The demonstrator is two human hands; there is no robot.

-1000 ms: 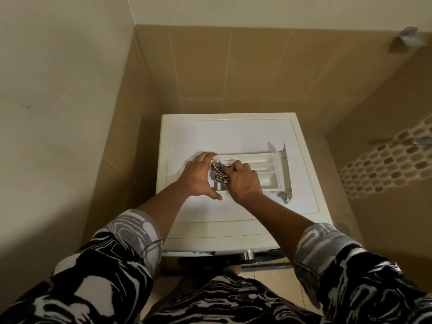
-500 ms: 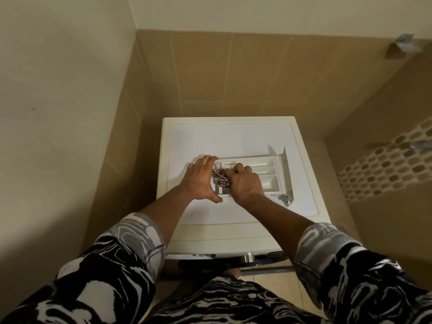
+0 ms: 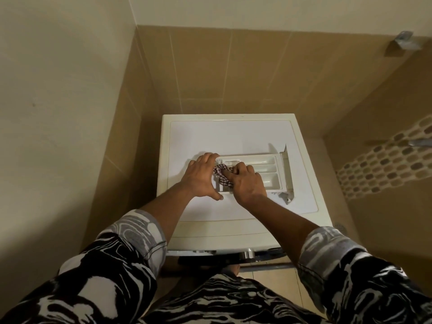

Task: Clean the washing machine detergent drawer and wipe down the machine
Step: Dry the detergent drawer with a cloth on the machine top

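A white detergent drawer (image 3: 264, 168) lies flat on top of the white washing machine (image 3: 233, 136), its front panel at the right end. My left hand (image 3: 201, 176) grips the drawer's left end, fingers over the far rim and thumb at the near edge. My right hand (image 3: 245, 181) presses a checked cloth (image 3: 222, 175) into the drawer's left compartment. Most of the cloth is hidden under my fingers.
The machine stands in a corner between a cream wall on the left and tan tiles (image 3: 233, 73) behind. A mosaic tile band (image 3: 383, 167) runs along the right wall. A metal fitting (image 3: 406, 40) sits high at the right. The door rim (image 3: 247, 254) shows below the front edge.
The camera view has shifted slightly. My right hand has rubbed the cloth a little within the left end of the drawer; my left hand keeps its hold.
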